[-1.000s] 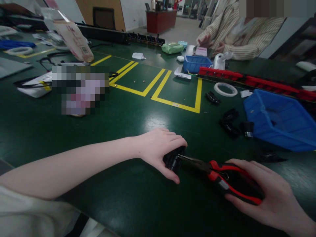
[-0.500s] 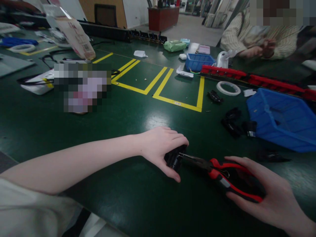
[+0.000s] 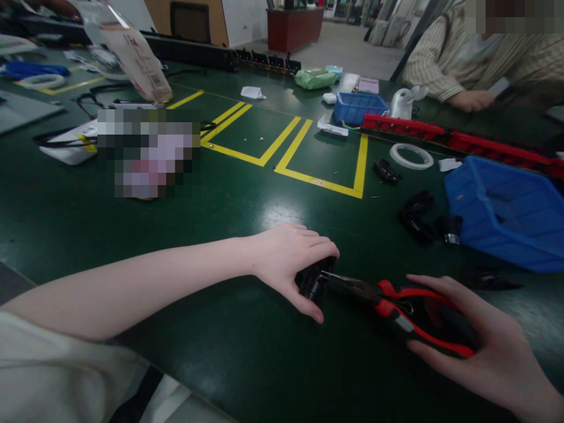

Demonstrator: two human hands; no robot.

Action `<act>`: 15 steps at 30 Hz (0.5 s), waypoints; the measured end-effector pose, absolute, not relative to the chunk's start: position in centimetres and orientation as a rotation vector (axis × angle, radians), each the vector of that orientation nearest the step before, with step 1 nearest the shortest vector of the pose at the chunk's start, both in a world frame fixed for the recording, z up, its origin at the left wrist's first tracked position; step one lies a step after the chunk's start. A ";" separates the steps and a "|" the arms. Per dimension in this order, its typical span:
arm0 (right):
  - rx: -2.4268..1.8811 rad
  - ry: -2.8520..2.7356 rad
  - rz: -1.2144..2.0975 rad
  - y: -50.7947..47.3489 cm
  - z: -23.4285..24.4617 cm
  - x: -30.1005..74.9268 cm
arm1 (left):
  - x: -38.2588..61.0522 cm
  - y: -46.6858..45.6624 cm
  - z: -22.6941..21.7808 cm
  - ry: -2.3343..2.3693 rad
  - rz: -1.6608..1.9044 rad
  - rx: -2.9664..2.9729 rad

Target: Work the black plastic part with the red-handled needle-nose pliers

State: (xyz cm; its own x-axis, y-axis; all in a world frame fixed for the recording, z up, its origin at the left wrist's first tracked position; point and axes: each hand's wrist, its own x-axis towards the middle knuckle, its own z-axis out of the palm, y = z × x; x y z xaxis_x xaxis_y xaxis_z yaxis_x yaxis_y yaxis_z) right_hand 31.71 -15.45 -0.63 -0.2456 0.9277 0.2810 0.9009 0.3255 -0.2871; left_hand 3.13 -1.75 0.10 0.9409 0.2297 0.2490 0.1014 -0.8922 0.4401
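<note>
- Black part (image 3: 314, 285): located on the green tabletop (image 3: 264, 370), under the left hand (image 3: 293, 255); largely covered, full shape not visible
- Left hand: palm down, gripping the part between thumb on the near side and fingers on the far side
- Pliers (image 3: 382, 298): red and black handles, long narrow nose pointing at the part, tips meeting it (whether they pinch anything there cannot be told)
- Right hand (image 3: 489, 346): wrapped around the pliers' handles, which stand apart
- Right of the work: loose black pieces (image 3: 416, 218) and a black cylinder (image 3: 450, 229), the latter just beside a large blue bin (image 3: 506, 211)
- Beyond: yellow tape lines (image 3: 319, 183) on the tabletop, a white tape roll (image 3: 409, 165), a long red strip (image 3: 405, 124), a small blue bin (image 3: 359, 110)
- Far right: a person in a striped top (image 3: 434, 64), well apart from the work
</note>
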 end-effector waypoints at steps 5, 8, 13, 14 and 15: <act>-1.481 -2.357 0.051 -14.9 -0.6 32.8 | 3.1 -1.7 0.0 0.242 0.402 2.665; -1.586 -2.251 0.123 -15.2 -0.4 32.2 | 3.1 -1.7 -0.1 0.244 0.395 2.658; -1.693 -2.099 0.237 -15.8 -0.2 30.8 | 3.1 -1.7 -0.1 0.231 0.395 2.653; -1.696 -2.093 0.251 -15.8 -0.1 30.7 | 3.1 -1.7 -0.1 0.229 0.396 2.656; -1.697 -2.088 0.261 -15.8 -0.1 30.7 | 3.1 -1.7 0.0 0.227 0.395 2.659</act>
